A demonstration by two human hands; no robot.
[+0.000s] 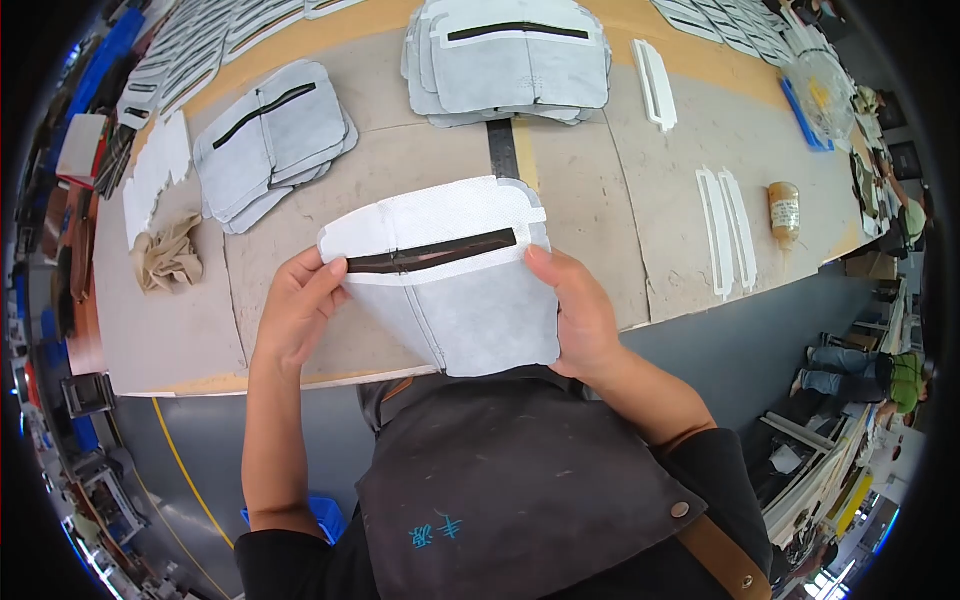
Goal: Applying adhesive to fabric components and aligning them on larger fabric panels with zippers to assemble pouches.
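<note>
Holding a grey fabric piece (455,290) with a dark slit above the tabletop's (590,200) near edge, left hand (295,305) and right hand (582,315) fingers pinching its sides.

Left hand (296,305) and right hand (580,315) raised side by side (thumbs on top), fingers pinched shut

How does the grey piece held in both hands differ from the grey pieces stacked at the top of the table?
The held piece is single, lifted above the table and bent between the left hand and right hand. The top stack is many pieces lying flat, untouched. Both are grey with a dark slit.
</note>
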